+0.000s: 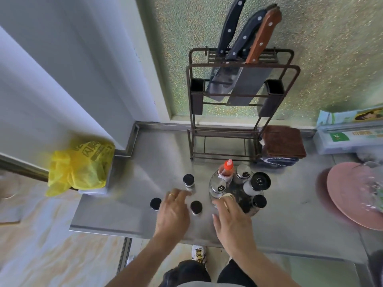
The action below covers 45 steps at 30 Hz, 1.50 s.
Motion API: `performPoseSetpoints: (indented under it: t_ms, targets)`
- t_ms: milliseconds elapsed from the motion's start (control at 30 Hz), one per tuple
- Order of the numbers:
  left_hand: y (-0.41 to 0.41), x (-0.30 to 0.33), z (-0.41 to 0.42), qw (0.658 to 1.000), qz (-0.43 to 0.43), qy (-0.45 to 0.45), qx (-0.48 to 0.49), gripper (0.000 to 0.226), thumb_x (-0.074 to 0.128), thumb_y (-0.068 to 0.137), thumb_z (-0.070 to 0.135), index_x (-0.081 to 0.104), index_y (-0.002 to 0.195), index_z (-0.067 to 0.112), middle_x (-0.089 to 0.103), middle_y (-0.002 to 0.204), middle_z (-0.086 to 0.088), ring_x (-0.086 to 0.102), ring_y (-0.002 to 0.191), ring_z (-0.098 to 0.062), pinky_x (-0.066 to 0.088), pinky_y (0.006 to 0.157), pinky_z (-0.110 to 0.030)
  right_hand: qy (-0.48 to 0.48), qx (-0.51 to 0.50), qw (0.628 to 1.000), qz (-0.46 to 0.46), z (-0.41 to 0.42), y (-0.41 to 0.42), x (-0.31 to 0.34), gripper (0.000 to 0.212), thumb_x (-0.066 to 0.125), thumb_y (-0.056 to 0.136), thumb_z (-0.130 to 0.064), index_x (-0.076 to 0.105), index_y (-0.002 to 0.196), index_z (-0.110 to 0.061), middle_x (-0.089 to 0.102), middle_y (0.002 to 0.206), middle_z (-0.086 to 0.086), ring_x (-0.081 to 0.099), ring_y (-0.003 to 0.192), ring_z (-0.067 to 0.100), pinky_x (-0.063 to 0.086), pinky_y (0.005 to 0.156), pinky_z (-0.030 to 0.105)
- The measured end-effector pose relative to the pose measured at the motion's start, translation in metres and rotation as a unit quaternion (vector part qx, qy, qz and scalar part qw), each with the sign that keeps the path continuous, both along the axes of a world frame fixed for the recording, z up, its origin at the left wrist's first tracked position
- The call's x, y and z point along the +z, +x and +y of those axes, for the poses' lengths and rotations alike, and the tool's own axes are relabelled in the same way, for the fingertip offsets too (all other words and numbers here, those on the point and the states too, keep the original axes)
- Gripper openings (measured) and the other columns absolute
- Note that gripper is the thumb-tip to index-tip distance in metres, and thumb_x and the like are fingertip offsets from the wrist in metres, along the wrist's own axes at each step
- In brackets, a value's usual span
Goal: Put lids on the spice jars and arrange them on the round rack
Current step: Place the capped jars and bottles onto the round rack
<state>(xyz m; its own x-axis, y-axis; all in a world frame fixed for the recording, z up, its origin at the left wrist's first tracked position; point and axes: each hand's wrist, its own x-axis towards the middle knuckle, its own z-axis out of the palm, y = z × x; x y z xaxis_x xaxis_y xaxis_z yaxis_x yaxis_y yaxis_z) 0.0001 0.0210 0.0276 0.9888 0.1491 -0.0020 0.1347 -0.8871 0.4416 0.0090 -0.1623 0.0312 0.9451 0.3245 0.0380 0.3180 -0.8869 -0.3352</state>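
The round rack (248,211) stands on the steel table and carries a red-capped bottle (227,167), two steel shakers (218,186) (243,174), a big black-topped grinder (260,181) and a small black-lidded jar (259,201). My right hand (232,218) is at the rack's front-left edge, fingers curled on a pale-topped jar (227,196) that it mostly hides. Left of the rack, three black-lidded jars (188,181) (196,207) (155,204) stand on the table. My left hand (174,212) lies between them, fingers apart, with its fingertips at the base of the far jar.
A metal knife rack (242,104) with three knives stands behind the round rack. A brown cloth (283,141) lies to its right. A pink plate (356,195) sits at the right, a yellow bag (80,164) at the left. The table's front edge (124,229) is near my wrists.
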Motion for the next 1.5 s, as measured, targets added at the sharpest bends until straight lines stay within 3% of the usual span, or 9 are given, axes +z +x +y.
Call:
performPoseSetpoints:
  t_ms: [167,267,367,467,567,700,967,1233,1500]
  targets:
    - [-0.003,-0.025,0.063,0.981,0.152,0.116,0.045,0.045,0.068,0.088,0.020,0.056,0.131,0.026,0.048,0.144,-0.010,0.046,0.131,-0.032,0.051,0.096,-0.045,-0.074,0.062,0.992,0.086,0.058,0.014,-0.029,0.060,0.085,0.072,-0.020,0.053,0.123,-0.023,0.060,0.109,0.003,0.065,0.078,0.024,0.054,0.053,0.033]
    - [-0.003,-0.037,0.077,0.971,0.212,0.105,0.046,0.034,0.061,0.093,0.011,0.055,0.124,0.025,0.053,0.126,-0.007,0.060,0.110,-0.031,0.052,0.075,-0.039,-0.108,0.077,0.985,0.108,0.075,0.019,-0.045,0.058,0.080,0.073,-0.007,0.053,0.123,-0.020,0.059,0.111,0.008,0.063,0.083,0.030,0.052,0.058,0.039]
    - [-0.004,-0.039,0.080,0.977,0.191,0.094,0.035,0.020,0.056,0.092,0.001,0.057,0.102,0.018,0.053,0.093,-0.004,0.057,0.070,-0.027,0.038,0.058,-0.031,-0.136,0.075,0.981,0.112,0.082,0.021,-0.044,0.046,0.082,0.059,0.006,0.063,0.096,-0.014,0.062,0.091,0.009,0.063,0.075,0.030,0.053,0.053,0.038]
    - [-0.002,-0.024,0.075,0.987,0.151,0.054,0.028,0.015,0.060,0.091,0.006,0.061,0.102,0.015,0.054,0.088,-0.004,0.049,0.062,-0.022,0.038,0.058,-0.028,-0.109,0.062,0.987,0.100,0.078,0.021,-0.039,0.041,0.088,0.053,-0.001,0.065,0.083,-0.017,0.062,0.078,0.004,0.061,0.066,0.024,0.050,0.049,0.033]
    - [0.005,0.008,0.062,0.995,0.096,0.020,-0.006,0.023,0.072,0.084,0.019,0.062,0.104,0.022,0.058,0.087,0.001,0.059,0.065,-0.022,0.042,0.057,-0.026,0.011,0.040,0.994,0.098,0.059,0.020,-0.011,0.030,0.079,0.079,-0.015,0.060,0.102,-0.021,0.061,0.095,-0.001,0.061,0.080,0.018,0.054,0.065,0.031]
    - [0.026,0.063,0.033,0.996,0.027,-0.025,-0.086,0.034,0.075,0.082,0.031,0.060,0.111,0.030,0.060,0.097,0.009,0.061,0.074,-0.016,0.048,0.061,-0.023,0.089,-0.029,0.993,0.076,0.012,0.023,0.046,0.030,0.077,0.082,-0.024,0.059,0.106,-0.026,0.057,0.106,-0.006,0.061,0.088,0.010,0.055,0.078,0.023]
    - [0.103,0.068,-0.053,0.979,0.028,-0.069,-0.190,0.040,0.071,0.084,0.027,0.058,0.122,0.029,0.064,0.115,0.002,0.062,0.100,-0.021,0.053,0.085,-0.033,0.018,-0.138,0.987,0.081,-0.058,0.058,0.049,0.039,0.078,0.075,-0.010,0.063,0.110,-0.020,0.057,0.110,0.000,0.066,0.089,0.022,0.046,0.069,0.023]
    - [0.120,0.006,-0.087,0.968,0.100,0.016,-0.230,0.048,0.070,0.083,0.019,0.047,0.125,0.026,0.066,0.110,-0.002,0.066,0.096,-0.026,0.059,0.080,-0.045,-0.020,-0.151,0.980,0.130,-0.065,0.079,0.016,0.038,0.073,0.085,-0.021,0.058,0.121,-0.021,0.064,0.115,-0.002,0.062,0.106,0.024,0.051,0.083,0.035]
    - [0.118,-0.010,-0.097,0.956,0.115,0.069,-0.262,0.044,0.063,0.085,0.015,0.054,0.127,0.023,0.067,0.112,-0.004,0.060,0.106,-0.027,0.052,0.088,-0.038,-0.025,-0.122,0.984,0.125,-0.061,0.080,-0.005,0.027,0.076,0.082,-0.018,0.067,0.108,-0.016,0.070,0.101,0.002,0.067,0.093,0.025,0.055,0.080,0.037]
